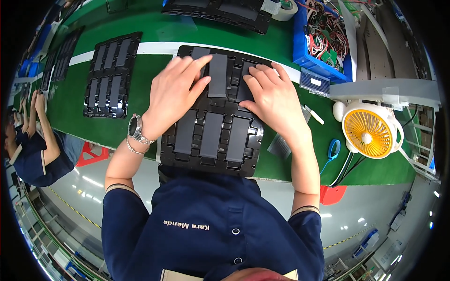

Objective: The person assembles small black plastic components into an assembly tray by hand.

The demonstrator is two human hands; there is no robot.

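A black moulded plastic tray (pixel 206 105) lies before me, its near end over the table edge. Flat dark grey rectangular panels sit in its pockets in two rows. The upper middle panel (pixel 218 75) appears slightly askew. My left hand (pixel 173 86) is over the upper left panel (pixel 201 52), thumb and index finger apart, their tips by the middle panel's left edge. Over the upper right panel (pixel 241 86) rests my right hand (pixel 274 93), fingers and thumb spread along it; part of that panel is hidden. Three panels, including the lower middle one (pixel 212 136), fill the near row.
Another filled tray (pixel 108 75) lies left, with stacked trays (pixel 220 9) beyond. At right stand a blue bin (pixel 323 65) of wires, a white-and-orange fan (pixel 368 133), a blue strap (pixel 333 149) and a white-handled tool (pixel 315 115). Another person (pixel 40 145) works far left.
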